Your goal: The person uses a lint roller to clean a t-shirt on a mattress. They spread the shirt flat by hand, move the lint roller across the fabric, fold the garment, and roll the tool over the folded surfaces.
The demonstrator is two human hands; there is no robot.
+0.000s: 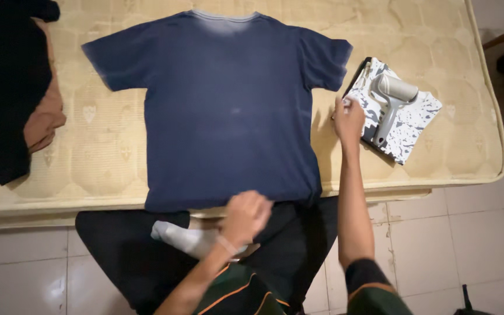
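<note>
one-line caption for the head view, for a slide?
Navy T-shirt spread flat on mattress; left hand at its hem, right hand by lint roller.

bare mattress (97,157) left of t-shirt (228,116)

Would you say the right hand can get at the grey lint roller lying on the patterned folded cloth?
Probably yes: the right hand already rests at the edge of the patterned cloth, beside the lint roller, and nothing lies between them.

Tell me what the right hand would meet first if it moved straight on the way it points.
Probably the folded black-and-white speckled cloth; the right hand already seems to touch its near edge.
</note>
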